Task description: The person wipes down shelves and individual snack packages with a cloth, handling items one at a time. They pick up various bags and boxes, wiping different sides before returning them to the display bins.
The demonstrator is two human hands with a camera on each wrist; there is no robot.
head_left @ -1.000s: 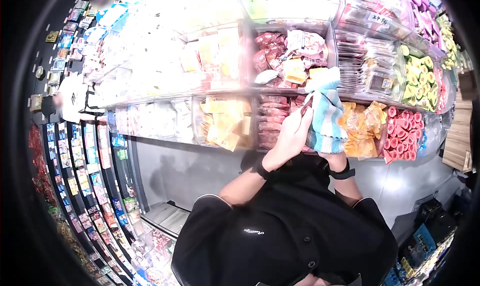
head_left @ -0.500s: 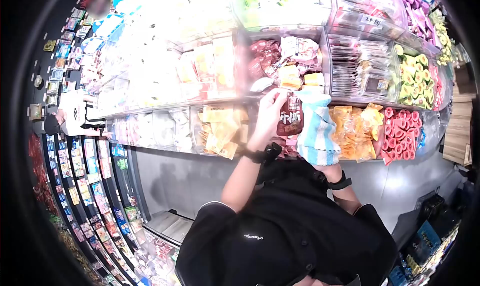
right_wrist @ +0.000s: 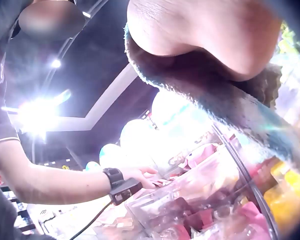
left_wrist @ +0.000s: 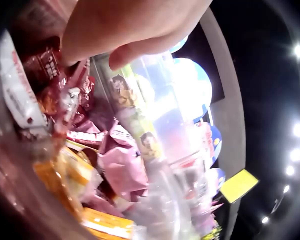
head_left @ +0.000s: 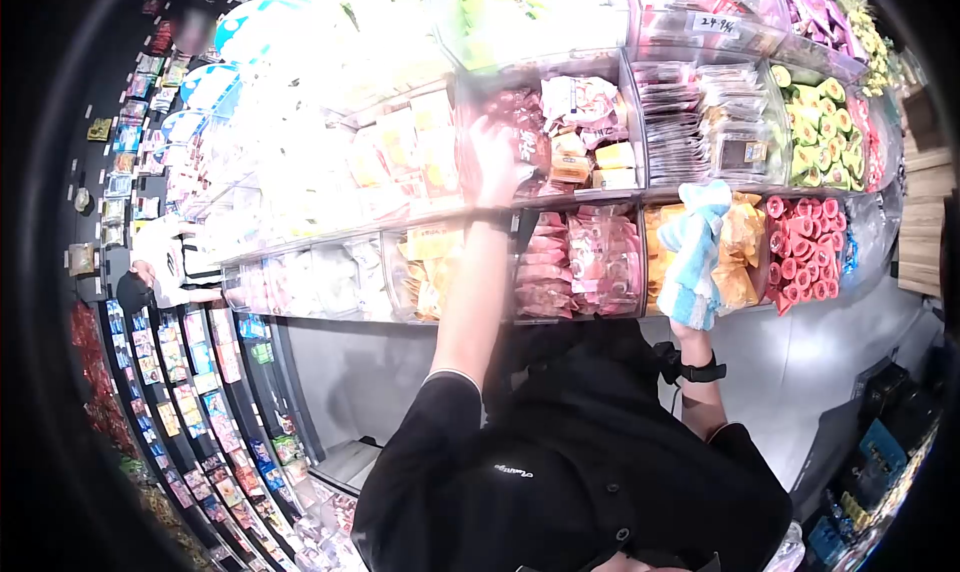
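My left hand (head_left: 492, 162) reaches into a clear bin of dark red packets (head_left: 515, 107), its fingers blurred against a packet with pale lettering. In the left wrist view the left hand (left_wrist: 132, 27) hangs over dark red packets (left_wrist: 42, 67), thumb apart from the fingers; whether it grips one cannot be told. A blue-and-white striped towel (head_left: 692, 257) is in my right hand (head_left: 690, 334), above orange packets (head_left: 740, 262) in the front row. In the right wrist view the towel (right_wrist: 230, 112) wraps below the right hand (right_wrist: 205, 30), hiding its fingertips.
Clear bin dividers (head_left: 640, 122) separate stacked flat packets (head_left: 700, 122), green avocado-like packs (head_left: 825, 137) and red rolled packs (head_left: 805, 252). Pink packets (head_left: 605, 257) fill a front bin. Another person (head_left: 165, 272) stands at the far left beside shelves of goods (head_left: 200, 392).
My left hand has moved left and away from the towel into the back bin; the dark red packet it held up is no longer raised. The right hand and towel have moved right.
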